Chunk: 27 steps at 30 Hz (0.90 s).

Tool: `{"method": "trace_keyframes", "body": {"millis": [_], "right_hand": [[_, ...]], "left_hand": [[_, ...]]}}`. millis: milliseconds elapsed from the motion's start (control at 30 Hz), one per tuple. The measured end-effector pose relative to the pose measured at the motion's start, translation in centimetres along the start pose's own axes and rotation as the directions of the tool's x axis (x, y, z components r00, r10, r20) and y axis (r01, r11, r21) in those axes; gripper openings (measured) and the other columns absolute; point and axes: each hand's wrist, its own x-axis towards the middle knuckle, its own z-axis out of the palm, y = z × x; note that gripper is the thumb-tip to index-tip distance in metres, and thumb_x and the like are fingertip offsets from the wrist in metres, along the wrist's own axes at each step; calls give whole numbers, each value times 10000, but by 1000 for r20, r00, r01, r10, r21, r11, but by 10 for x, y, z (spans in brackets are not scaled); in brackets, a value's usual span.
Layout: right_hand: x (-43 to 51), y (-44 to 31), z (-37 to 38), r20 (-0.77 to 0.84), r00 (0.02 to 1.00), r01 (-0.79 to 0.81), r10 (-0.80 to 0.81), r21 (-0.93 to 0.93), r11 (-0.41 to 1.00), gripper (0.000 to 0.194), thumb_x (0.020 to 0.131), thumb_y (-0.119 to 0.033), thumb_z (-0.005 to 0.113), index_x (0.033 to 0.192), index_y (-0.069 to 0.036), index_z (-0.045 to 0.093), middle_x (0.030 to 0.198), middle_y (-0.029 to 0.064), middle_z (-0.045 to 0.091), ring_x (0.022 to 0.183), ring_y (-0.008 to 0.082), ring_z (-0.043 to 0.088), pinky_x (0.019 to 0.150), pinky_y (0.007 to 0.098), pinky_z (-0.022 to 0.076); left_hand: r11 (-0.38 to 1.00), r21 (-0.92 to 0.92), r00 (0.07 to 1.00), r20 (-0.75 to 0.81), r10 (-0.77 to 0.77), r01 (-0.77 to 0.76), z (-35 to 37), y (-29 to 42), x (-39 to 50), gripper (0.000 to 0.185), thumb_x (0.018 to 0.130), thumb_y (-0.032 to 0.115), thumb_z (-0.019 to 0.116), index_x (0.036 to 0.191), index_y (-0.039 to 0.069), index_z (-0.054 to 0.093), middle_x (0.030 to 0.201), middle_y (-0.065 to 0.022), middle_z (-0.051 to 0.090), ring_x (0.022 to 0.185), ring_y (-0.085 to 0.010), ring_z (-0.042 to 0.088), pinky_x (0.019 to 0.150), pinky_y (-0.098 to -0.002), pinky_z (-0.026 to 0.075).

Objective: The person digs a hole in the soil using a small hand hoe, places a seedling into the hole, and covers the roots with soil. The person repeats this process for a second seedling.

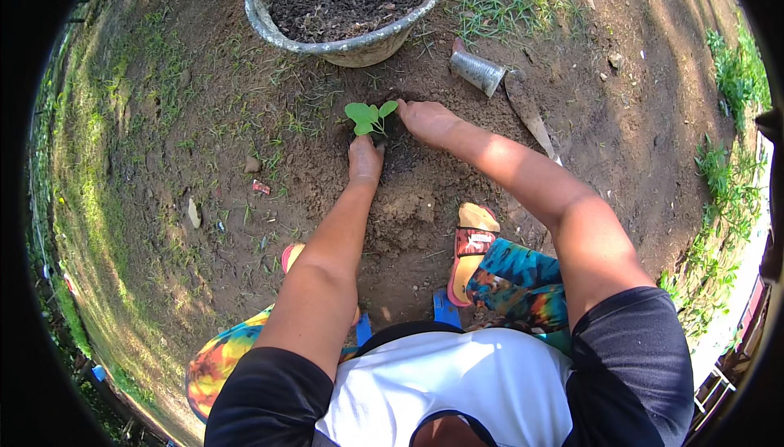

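A small green seedling with a few rounded leaves stands over a patch of dark, loosened soil. Low at its stem is my left hand, with the fingertips down by the dark soil and partly hidden. Whether those fingers grip the stem or root cannot be made out. My right hand reaches in from the other side, fingers bent and tips at the soil's edge close to the right leaf. Beyond my right forearm lie a ribbed metal can on its side and a long, dirt-covered blade.
A large worn basin of dark soil stands just beyond the seedling. Grass tufts grow at its right. Stones and a red scrap of wrapper lie at left. My sandalled foot is near the dug earth.
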Motion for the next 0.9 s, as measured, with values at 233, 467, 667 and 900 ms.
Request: {"method": "trace_keyframes", "body": {"millis": [233, 467, 667, 900], "right_hand": [[-186, 94, -129, -95, 961, -276, 261, -413, 868, 182, 964, -57, 520, 1135, -6, 554, 953, 190, 680, 866, 305, 728, 697, 404, 607], [-266, 114, -183, -349, 653, -754, 672, -214, 621, 299, 943, -351, 703, 929, -56, 753, 1017, 147, 719, 885, 359, 720, 788, 483, 580], [-144, 35, -226, -689, 724, 20, 29, 64, 998, 207, 953, -171, 689, 1083, -11, 709, 1090, 162, 698, 970, 299, 704, 888, 399, 568], [52, -21, -273, -376, 923, -111, 83, -54, 992, 651, 864, -272, 783, 1460, -168, 542, 1460, 171, 516, 1313, 362, 556, 1113, 418, 479]], "left_hand": [[991, -36, 992, -28, 125, -126, -1, 0, -4, 356, 810, 90, 780, 1128, -27, 671, 1099, -274, 677, 1062, -461, 639, 907, -504, 518], [985, -47, 984, 62, 166, -163, -7, 2, -5, 307, 831, 40, 714, 1130, -25, 682, 1151, -260, 668, 1101, -445, 631, 950, -490, 507], [971, -84, 972, 51, 229, -225, -2, -5, -14, 375, 827, 1, 673, 1196, 56, 700, 1181, -231, 665, 1120, -423, 631, 991, -468, 505], [987, -69, 981, 124, 152, -144, -1, -9, -14, 385, 828, 12, 668, 1200, 101, 711, 1199, -226, 671, 1156, -418, 619, 1014, -470, 494]]}}
